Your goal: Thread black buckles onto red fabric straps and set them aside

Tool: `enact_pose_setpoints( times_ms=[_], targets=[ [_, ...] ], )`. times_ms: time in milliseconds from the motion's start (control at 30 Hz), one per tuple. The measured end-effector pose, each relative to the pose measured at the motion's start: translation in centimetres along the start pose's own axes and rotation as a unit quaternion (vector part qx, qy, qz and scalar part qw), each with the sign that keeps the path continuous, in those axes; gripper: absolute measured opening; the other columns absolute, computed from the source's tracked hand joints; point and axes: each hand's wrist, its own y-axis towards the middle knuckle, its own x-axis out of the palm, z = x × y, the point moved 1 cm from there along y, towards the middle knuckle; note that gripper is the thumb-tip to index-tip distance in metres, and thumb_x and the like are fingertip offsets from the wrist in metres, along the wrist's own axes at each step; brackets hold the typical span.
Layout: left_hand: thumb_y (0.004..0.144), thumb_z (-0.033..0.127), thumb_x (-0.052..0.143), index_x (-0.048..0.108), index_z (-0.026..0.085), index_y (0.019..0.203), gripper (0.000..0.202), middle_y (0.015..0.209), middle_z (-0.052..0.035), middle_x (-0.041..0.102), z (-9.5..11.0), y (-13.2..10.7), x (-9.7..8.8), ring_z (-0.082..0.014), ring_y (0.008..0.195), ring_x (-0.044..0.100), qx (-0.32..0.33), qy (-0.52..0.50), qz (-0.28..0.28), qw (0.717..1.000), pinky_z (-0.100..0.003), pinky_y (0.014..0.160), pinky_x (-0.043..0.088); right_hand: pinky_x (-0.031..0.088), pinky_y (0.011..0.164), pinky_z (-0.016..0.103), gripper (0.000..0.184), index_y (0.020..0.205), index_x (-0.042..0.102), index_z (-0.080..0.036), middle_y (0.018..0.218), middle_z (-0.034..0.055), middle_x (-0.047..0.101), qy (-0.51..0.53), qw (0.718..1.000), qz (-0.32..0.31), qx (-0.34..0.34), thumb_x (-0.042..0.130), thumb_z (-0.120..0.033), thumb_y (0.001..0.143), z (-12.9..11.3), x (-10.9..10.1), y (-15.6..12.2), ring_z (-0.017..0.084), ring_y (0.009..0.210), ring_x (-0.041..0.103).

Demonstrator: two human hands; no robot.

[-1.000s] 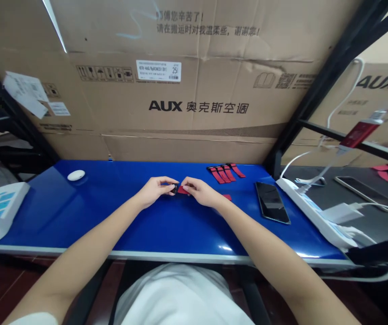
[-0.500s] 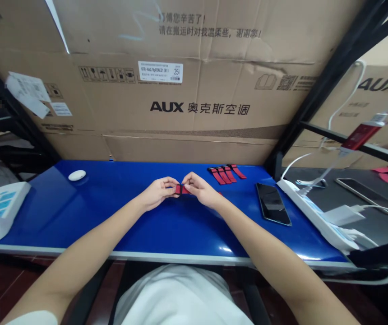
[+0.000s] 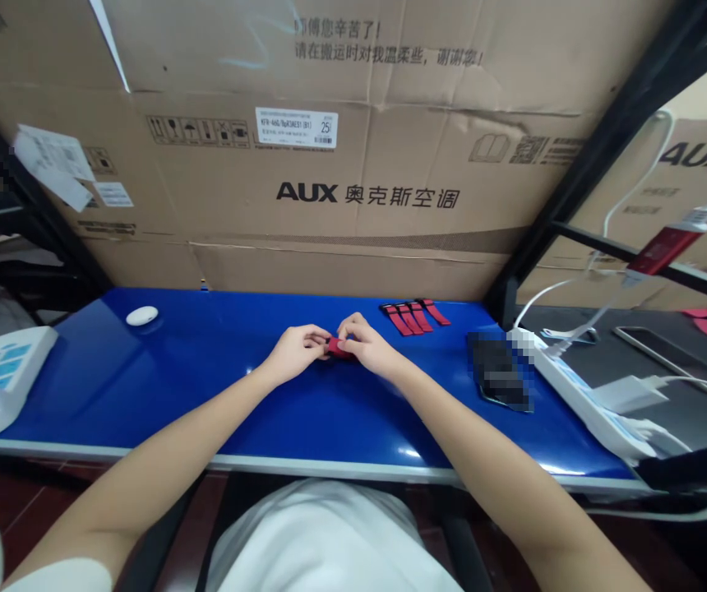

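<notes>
Over the middle of the blue tabletop, my left hand and my right hand meet at a short red strap. The left fingers pinch its left end, where a dark part shows. My right thumb and fingers are closed on the red webbing; part of the strap is hidden by them. Several similar red straps with black ends lie side by side beyond my right hand, near the back edge.
A large cardboard box stands behind the table. To the right are a phone, partly blurred, and a white power strip with cables. A small white oval object lies back left; another white socket unit sits at the left edge.
The strap has turned between my fingers: its dark cross band no longer shows in the middle, and more red surface is visible. Both hands stay close together in nearly the same place.
</notes>
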Motion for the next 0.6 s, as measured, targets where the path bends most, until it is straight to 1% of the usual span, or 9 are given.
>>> enact_pose_setpoints(
  times_ms=[100, 233, 333, 500, 600],
  targets=[
    [0.07, 0.016, 0.071, 0.072, 0.015, 0.093, 0.023, 0.082, -0.0059, 0.071, 0.0, -0.1, 0.2, -0.0186, 0.071, 0.069, 0.042, 0.077, 0.023, 0.996, -0.033, 0.069, 0.06, 0.037, 0.089, 0.036, 0.013, 0.065, 0.05, -0.019, 0.089, 0.0033, 0.046, -0.07, 0.998, 0.003, -0.005, 0.057, -0.019, 0.076, 0.3, 0.1, 0.0, 0.019, 0.09, 0.047],
    [0.07, 0.013, 0.066, 0.072, 0.016, 0.095, 0.026, 0.085, -0.0063, 0.072, 0.5, -0.5, 0.6, -0.0188, 0.074, 0.069, 0.06, 0.125, 0.029, 0.99, -0.032, 0.072, 0.059, 0.039, 0.075, 0.032, 0.017, 0.064, 0.046, -0.02, 0.085, 0.0023, 0.045, -0.106, 0.994, 0.009, -0.003, 0.056, -0.019, 0.078, 0.1, 0.5, -0.2, 0.016, 0.078, 0.047],
    [0.071, 0.012, 0.064, 0.072, 0.016, 0.096, 0.027, 0.086, -0.0064, 0.073, 1.0, -0.7, 0.8, -0.0188, 0.076, 0.069, 0.059, 0.129, 0.028, 0.989, -0.031, 0.073, 0.059, 0.038, 0.071, 0.031, 0.019, 0.063, 0.043, -0.02, 0.082, 0.0017, 0.045, -0.134, 0.991, 0.016, -0.005, 0.056, -0.018, 0.077, -0.3, 0.6, -0.3, 0.015, 0.073, 0.045],
    [0.071, 0.012, 0.067, 0.073, 0.016, 0.094, 0.025, 0.086, -0.0062, 0.074, 1.5, -1.0, 0.9, -0.0193, 0.075, 0.069, 0.06, 0.149, 0.038, 0.986, -0.032, 0.074, 0.058, 0.039, 0.07, 0.031, 0.02, 0.064, 0.042, -0.021, 0.081, 0.0021, 0.045, -0.151, 0.988, 0.016, -0.037, 0.055, -0.014, 0.076, -0.9, 0.7, -0.5, 0.015, 0.071, 0.045],
    [0.077, 0.019, 0.067, 0.073, 0.016, 0.095, 0.02, 0.087, -0.007, 0.074, 1.5, -1.0, 0.8, -0.0193, 0.072, 0.07, 0.061, 0.106, 0.028, 0.992, -0.034, 0.074, 0.059, 0.041, 0.069, 0.031, 0.017, 0.065, 0.044, -0.02, 0.08, 0.0021, 0.047, -0.136, 0.99, 0.031, -0.035, 0.056, -0.015, 0.077, -0.9, 0.9, -0.6, 0.015, 0.071, 0.046]
  ],
)
